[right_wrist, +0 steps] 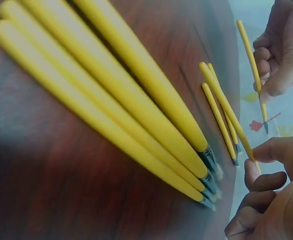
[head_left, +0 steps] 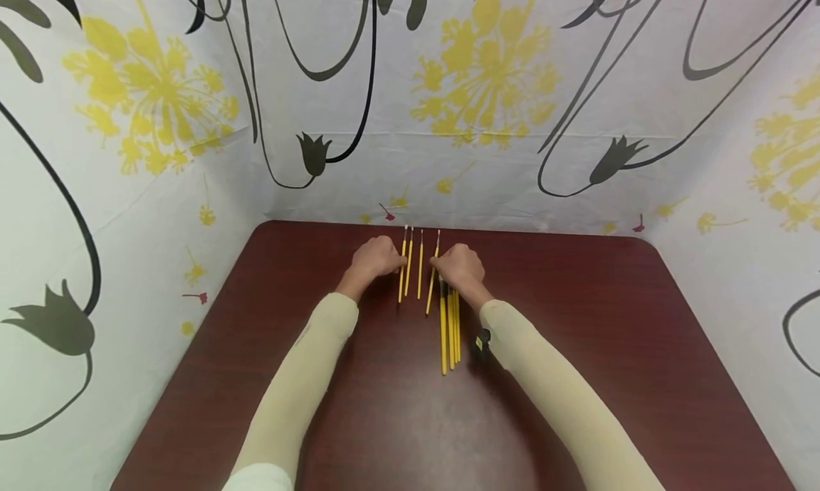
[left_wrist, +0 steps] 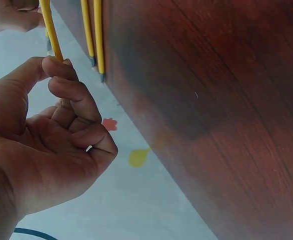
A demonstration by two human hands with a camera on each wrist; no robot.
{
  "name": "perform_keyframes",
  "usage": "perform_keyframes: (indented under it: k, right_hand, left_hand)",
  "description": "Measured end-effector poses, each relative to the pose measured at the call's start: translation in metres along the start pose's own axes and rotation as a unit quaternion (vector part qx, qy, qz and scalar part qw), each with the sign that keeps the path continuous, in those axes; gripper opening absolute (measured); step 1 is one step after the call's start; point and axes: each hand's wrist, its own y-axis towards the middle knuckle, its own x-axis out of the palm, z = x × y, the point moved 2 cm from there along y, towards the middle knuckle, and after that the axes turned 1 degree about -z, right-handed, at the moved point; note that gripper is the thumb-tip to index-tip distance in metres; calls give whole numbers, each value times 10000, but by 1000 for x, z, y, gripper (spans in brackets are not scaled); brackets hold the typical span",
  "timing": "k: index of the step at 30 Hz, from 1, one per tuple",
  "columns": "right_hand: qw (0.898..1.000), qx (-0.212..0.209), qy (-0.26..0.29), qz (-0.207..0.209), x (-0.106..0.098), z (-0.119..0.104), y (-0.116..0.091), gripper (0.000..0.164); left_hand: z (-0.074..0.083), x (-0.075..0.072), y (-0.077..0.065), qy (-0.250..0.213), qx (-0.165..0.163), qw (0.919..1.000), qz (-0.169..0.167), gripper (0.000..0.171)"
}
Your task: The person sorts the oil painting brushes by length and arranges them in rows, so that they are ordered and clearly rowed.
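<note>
Near the far edge of the bench [head_left: 608, 313], the hands are apart, the left hand [head_left: 376, 256] pinching the leftmost yellow brush [head_left: 401, 288], the right hand [head_left: 463, 265] pinching another brush [head_left: 430, 295]. Between them lie two slim brushes [head_left: 420, 270]; four thicker brushes [head_left: 443, 334] lie nearer, beside the right wrist.

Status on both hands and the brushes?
Left hand pinches one brush. Right hand pinches another brush. Two loose brushes between. Four grouped brushes near right hand.
</note>
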Motion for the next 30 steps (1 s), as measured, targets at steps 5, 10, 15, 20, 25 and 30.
perform_keyframes:
  k: [5, 10, 15, 20, 25, 30]
  right_hand:
    - [9996, 132, -242, 91, 5, -4, 12, 44]
    - [9993, 137, -355, 63, 8, -6, 19, 40]
    - [9992, 25, -405, -39, 11, -10, 22, 42]
    - [9983, 19, -571, -138, 16, -13, 26, 46]
    - [9966, 29, -820, -85, 20, -17, 29, 51]
    - [9945, -76, -1040, 8, 22, -20, 31, 52]
  left_hand:
    - [-3, 0, 13, 120, -11, 9999, -24, 40]
    - [-5, 2, 18, 193, -87, 9998, -39, 38]
    - [-5, 5, 22, 468, -203, 9986, 100, 39]
    - [-2, 7, 27, 912, -230, 9956, 39, 36]
    - [0, 8, 31, 970, -213, 9951, -36, 35]
    - [0, 9, 33, 971, -331, 9947, -32, 37]
